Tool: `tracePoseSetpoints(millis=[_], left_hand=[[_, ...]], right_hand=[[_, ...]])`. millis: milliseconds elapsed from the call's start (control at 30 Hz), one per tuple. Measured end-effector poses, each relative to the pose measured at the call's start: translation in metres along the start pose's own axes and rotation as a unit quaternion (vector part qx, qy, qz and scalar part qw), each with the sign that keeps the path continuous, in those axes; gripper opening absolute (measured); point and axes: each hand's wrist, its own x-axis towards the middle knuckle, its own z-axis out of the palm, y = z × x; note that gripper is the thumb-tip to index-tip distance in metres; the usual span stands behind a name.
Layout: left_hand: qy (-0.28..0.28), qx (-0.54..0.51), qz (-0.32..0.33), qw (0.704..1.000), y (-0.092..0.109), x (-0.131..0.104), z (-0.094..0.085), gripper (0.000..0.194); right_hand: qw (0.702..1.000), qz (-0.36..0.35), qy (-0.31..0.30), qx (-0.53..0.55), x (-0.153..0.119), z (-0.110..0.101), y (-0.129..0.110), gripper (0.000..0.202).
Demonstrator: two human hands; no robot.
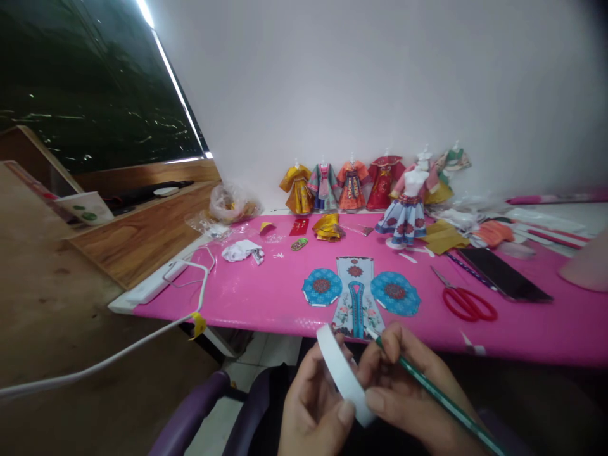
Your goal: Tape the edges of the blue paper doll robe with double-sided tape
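Note:
A roll of white tape is wrapped by the fingers of my left hand, just in front of the table's edge. My right hand holds a green pencil-like stick, its pale tip pointing toward the table, while the thumb and fingertips touch the roll's right side. Beyond the hands lies a flat patterned dress piece in white and blue. Two blue scalloped pieces lie beside it, one on the left and one on the right.
Red scissors and a dark phone lie on the pink table at right. Small dressed forms, one of them orange, stand along the wall. A white cable crosses at left, above a purple armrest.

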Motion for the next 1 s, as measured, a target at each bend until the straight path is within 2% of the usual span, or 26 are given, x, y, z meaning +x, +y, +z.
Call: tracePoseSetpoints(millis=[167, 367, 500, 700, 1000], left_hand=[[0.002, 0.009, 0.007, 1.0, 0.003, 0.0, 0.001, 0.056], [0.019, 0.044, 0.009, 0.999, 0.009, -0.001, 0.005, 0.055], [0.05, 0.056, 0.015, 0.997, 0.009, -0.003, 0.007, 0.055], [0.09, 0.072, 0.015, 0.993, 0.007, -0.005, 0.006, 0.053], [0.114, 0.079, 0.044, 0.989, 0.001, -0.008, 0.005, 0.046]], right_hand=[[1.0, 0.004, 0.009, -0.01, 0.0, 0.001, 0.001, 0.051], [0.995, 0.004, 0.009, -0.098, -0.001, 0.001, -0.01, 0.038], [0.99, -0.008, 0.019, -0.14, 0.001, 0.0, -0.009, 0.035], [0.98, -0.024, 0.065, -0.189, 0.002, -0.002, -0.002, 0.037], [0.97, -0.027, 0.13, -0.206, 0.001, 0.015, -0.013, 0.035]])
